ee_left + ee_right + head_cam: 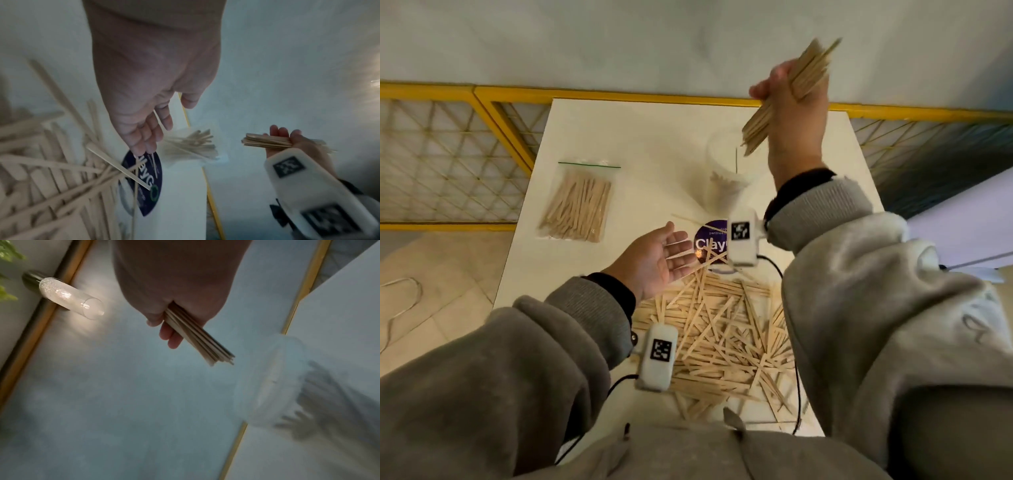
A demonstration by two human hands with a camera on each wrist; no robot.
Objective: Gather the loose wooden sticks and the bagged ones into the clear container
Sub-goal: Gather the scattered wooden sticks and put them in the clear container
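Note:
My right hand [779,90] is raised above the clear container [729,171] and grips a bundle of wooden sticks [756,126] that slants down toward its mouth. The right wrist view shows the same bundle [201,344] held in the right hand [174,332], with the blurred container [273,378] below. A few sticks lie inside the container. My left hand [671,253] is open, palm up, at the far edge of the loose stick pile [722,335] and holds nothing. The bagged sticks [577,205] lie flat at the table's left.
A round purple lid [710,240] lies between the pile and the container, with loose sticks across it. The white table [619,137] backs onto a yellow-framed lattice fence [448,154]. Black cables [796,394] run from the wrist cameras over the pile. A lit wall lamp [69,298] glows nearby.

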